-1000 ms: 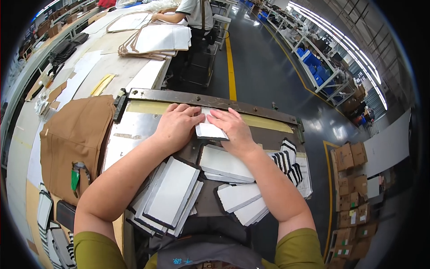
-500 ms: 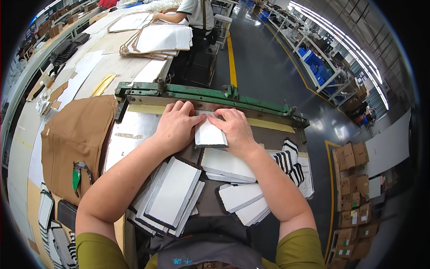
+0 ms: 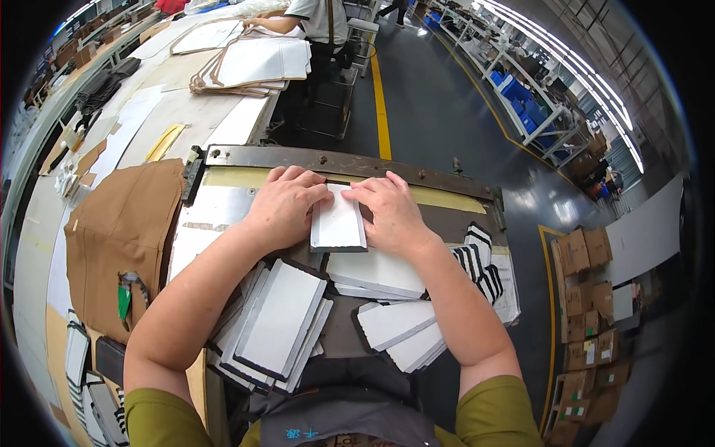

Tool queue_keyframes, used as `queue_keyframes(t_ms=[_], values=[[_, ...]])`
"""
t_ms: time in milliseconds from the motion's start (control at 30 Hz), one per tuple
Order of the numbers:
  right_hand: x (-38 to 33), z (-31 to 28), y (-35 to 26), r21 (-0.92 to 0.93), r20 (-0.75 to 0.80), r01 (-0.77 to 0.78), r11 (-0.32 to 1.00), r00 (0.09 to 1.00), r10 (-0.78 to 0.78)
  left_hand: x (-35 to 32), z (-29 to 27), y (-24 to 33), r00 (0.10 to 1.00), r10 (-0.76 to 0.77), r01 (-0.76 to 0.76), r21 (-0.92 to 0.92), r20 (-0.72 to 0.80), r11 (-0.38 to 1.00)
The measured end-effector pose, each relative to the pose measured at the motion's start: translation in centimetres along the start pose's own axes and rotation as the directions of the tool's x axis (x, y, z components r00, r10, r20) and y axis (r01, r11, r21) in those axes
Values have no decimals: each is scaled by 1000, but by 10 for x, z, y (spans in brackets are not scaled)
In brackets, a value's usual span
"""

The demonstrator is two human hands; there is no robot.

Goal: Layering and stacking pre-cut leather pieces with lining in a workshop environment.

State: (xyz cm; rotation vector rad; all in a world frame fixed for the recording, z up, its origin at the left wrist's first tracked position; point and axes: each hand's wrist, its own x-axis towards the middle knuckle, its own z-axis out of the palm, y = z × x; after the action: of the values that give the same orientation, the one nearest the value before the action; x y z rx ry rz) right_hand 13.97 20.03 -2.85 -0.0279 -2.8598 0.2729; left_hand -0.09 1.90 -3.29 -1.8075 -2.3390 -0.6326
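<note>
The panel (image 3: 338, 223) is white with a dark near edge, and lies between the two hands at the far side of the metal worktop (image 3: 227, 200), its long sides running away from the person. The left hand (image 3: 289, 205) is half closed, fingers bent, its fingertips holding the panel at the far left corner. The right hand (image 3: 389, 212) is bent in the same way and holds the far right corner, its fingertips on top of the panel. The panel's far end reaches the yellow strip (image 3: 448, 200), just beside the bar (image 3: 350, 165) that crosses the worktop; whether it touches the bar cannot be told. Nearer the person, a stack (image 3: 281, 316) of white, dark-edged pieces lies slanted below the left forearm. Another pile (image 3: 378, 273) lies just below the panel, partly behind the right forearm, and a fanned pile (image 3: 406, 331) sits nearer still. Striped pieces (image 3: 477, 257) lie to the right of that forearm, over a paper (image 3: 509, 279). On the left, brown cloth (image 3: 123, 231) lies beside the metal worktop, with a green-handled tool (image 3: 124, 299) on it. Farther off, a co-worker (image 3: 322, 21) is beside the long worktop (image 3: 199, 123), one arm reaching toward brown-edged sheets (image 3: 261, 61). Cartons (image 3: 577, 298) are stacked at the far right.
</note>
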Motion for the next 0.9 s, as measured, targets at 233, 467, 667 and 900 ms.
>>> queue_keyframes(t_ms=[233, 467, 667, 900], values=[[-1, -37, 2, 225, 170, -181, 958, 975, 144, 2, 5, -14, 989, 80, -83, -17, -125, 996], [-37, -89, -7, 473, 439, -249, 845, 898, 19, -24, -97, 13, 934, 355, -350, -83, 49, 933], [-82, -52, -43, 93, 245, 98, 991, 962, -118, -71, -121, 42, 891, 294, -256, -151, 346, 955], [-76, -55, -24, 475, 258, -122, 871, 966, -6, -49, -72, 70, 863, 347, -299, -184, 366, 936]])
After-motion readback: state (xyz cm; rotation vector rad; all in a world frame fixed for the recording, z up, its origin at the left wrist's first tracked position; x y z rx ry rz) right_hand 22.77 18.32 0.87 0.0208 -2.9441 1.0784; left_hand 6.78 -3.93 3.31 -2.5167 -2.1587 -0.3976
